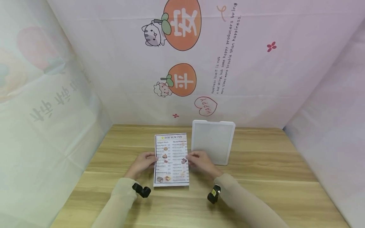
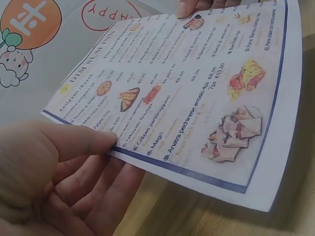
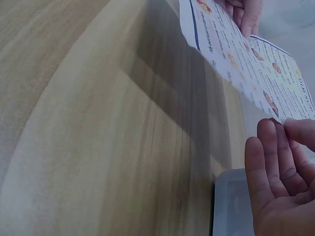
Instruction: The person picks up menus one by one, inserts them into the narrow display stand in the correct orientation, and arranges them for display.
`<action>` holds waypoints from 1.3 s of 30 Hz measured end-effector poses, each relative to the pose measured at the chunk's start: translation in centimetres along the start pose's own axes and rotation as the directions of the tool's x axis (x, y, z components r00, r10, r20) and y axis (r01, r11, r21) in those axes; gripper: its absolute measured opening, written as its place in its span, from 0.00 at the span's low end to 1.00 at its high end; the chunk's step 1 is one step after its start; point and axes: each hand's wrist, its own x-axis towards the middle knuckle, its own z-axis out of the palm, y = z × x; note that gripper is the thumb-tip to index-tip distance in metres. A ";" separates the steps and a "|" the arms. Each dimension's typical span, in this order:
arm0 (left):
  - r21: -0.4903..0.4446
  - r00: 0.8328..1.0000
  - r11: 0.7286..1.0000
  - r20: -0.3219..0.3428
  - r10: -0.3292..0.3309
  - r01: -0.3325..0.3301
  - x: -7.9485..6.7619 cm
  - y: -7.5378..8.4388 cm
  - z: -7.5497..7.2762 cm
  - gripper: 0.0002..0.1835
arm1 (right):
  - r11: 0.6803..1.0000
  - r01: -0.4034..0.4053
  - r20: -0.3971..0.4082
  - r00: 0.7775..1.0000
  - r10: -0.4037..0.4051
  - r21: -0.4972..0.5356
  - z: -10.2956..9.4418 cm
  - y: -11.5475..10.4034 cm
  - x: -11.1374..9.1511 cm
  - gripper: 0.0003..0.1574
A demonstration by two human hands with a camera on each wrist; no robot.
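Observation:
A printed menu sheet headed "DIM SUM INN" is held upright between both hands in the head view. My left hand pinches its left edge, thumb on the printed face and fingers behind, as the left wrist view shows on the menu. On the opposite edge my right hand pinches the sheet between thumb and fingertips. In the right wrist view the menu is raised above the table and casts a shadow on it. The right hand has its other fingers extended below the edge.
A white-framed flat panel with a grey face stands right of the menu, behind the right hand. The wooden table meets a printed cloth backdrop at its far edge. Cloth walls rise on both sides. Each wrist carries a small black camera.

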 end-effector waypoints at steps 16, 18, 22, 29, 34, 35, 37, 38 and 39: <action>-0.072 0.999 0.997 0.015 0.043 -0.042 0.5 1.3 0.1 0.21 | 0.981 0.120 -0.075 0.988 -0.133 -0.154 -1.7 -2.4 0.7 0.10; -0.081 0.999 0.996 0.015 0.050 -0.048 0.6 1.5 0.1 0.21 | 0.979 0.124 -0.075 0.988 -0.137 -0.160 -1.9 -2.7 0.8 0.10; -0.076 0.998 0.995 0.006 0.065 -0.064 0.5 2.3 0.1 0.23 | 0.980 0.140 -0.075 0.986 -0.152 -0.138 -2.3 -3.2 0.7 0.10; -0.083 0.993 0.990 0.007 0.114 -0.113 0.7 3.8 0.3 0.22 | 0.975 0.167 -0.096 0.979 -0.182 -0.147 -3.2 -4.4 0.2 0.11; -0.076 0.988 0.986 0.029 0.152 -0.149 0.8 5.1 0.5 0.21 | 0.966 0.176 -0.107 0.974 -0.198 -0.189 -4.2 -5.5 -0.2 0.14; -0.070 0.986 0.985 0.032 0.161 -0.158 0.8 5.4 0.6 0.21 | 0.966 0.180 -0.103 0.974 -0.201 -0.187 -4.4 -5.6 -0.2 0.14; -0.051 0.985 0.984 0.026 0.171 -0.170 0.7 6.0 0.7 0.20 | 0.963 0.186 -0.104 0.972 -0.210 -0.197 -4.8 -6.0 -0.4 0.14; -0.039 0.983 0.983 0.024 0.181 -0.180 0.6 6.3 0.8 0.20 | 0.961 0.189 -0.106 0.971 -0.213 -0.200 -5.0 -6.2 -0.4 0.14; -0.029 0.981 0.981 0.025 0.190 -0.189 0.6 6.5 1.0 0.20 | 0.958 0.189 -0.111 0.970 -0.216 -0.217 -5.2 -6.3 -0.4 0.14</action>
